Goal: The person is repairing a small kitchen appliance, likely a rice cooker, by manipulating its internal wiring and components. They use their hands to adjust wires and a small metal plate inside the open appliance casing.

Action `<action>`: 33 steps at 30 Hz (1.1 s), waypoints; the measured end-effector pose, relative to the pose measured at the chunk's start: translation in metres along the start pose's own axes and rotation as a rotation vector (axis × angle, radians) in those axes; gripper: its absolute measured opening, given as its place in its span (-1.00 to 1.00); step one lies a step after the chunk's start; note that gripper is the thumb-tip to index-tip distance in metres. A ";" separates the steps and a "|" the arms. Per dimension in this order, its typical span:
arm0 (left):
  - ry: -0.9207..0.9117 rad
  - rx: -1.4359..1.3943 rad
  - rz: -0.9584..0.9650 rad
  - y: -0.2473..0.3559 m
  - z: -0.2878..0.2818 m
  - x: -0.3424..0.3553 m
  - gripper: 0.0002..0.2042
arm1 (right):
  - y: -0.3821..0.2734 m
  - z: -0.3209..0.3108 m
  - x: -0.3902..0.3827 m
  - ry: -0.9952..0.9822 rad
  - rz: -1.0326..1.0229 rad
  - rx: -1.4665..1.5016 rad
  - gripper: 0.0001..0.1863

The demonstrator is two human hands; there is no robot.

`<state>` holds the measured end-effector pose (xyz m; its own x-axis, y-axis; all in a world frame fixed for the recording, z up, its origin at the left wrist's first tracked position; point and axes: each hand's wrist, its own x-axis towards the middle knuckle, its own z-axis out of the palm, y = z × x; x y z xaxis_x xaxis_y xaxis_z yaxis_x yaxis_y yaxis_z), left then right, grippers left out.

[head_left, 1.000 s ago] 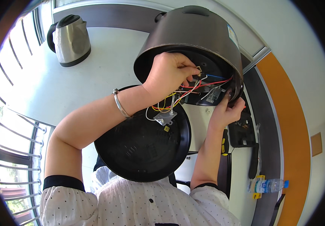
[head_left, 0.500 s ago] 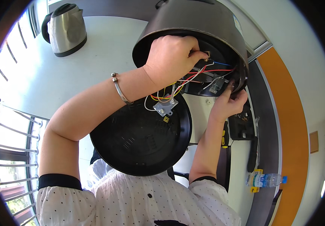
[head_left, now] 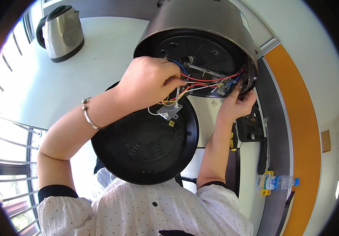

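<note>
A brown appliance housing (head_left: 201, 15), perhaps a cooker body, lies tipped on its side at the back of the table, its open underside facing me. Red, white, yellow and blue wires (head_left: 203, 80) cross its black inside. My left hand (head_left: 150, 80) is closed in a pinch at the wires by the opening's left side; its fingertips partly hide what they grip. My right hand (head_left: 237, 105) grips the housing's lower right rim, some fingers out of sight. Below, a round black base cover (head_left: 146, 145) leans against my body, with a small metal bracket (head_left: 171, 112) wired above it.
A steel kettle (head_left: 64, 35) stands at the far left of the white table (head_left: 102, 43). On the right are a black tool case (head_left: 250, 126), yellow-and-black screwdrivers (head_left: 232, 139) and a water bottle (head_left: 279, 182) lying on its side. A window with bars is at left.
My left hand has moved left and down from deep in the housing to its near edge. The blue wire now arcs on the left. My right hand stays at the rim.
</note>
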<state>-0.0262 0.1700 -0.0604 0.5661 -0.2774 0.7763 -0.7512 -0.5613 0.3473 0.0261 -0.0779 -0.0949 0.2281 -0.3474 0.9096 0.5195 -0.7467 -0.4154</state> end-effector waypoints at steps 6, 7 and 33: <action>-0.223 -0.020 -0.054 0.001 -0.029 -0.024 -0.89 | -0.001 0.000 0.000 0.020 -0.047 -0.040 -0.80; -0.217 -0.008 -0.058 0.001 -0.032 -0.030 -0.89 | -0.001 0.000 0.000 0.024 -0.050 -0.039 -0.79; 0.010 0.020 -0.561 -0.029 -0.045 -0.091 -0.84 | 0.010 0.004 -0.002 0.058 -0.040 -0.002 -0.75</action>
<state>-0.0713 0.2468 -0.1179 0.8740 0.0754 0.4800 -0.3287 -0.6358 0.6984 0.0341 -0.0824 -0.1007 0.1595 -0.3493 0.9233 0.5260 -0.7614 -0.3789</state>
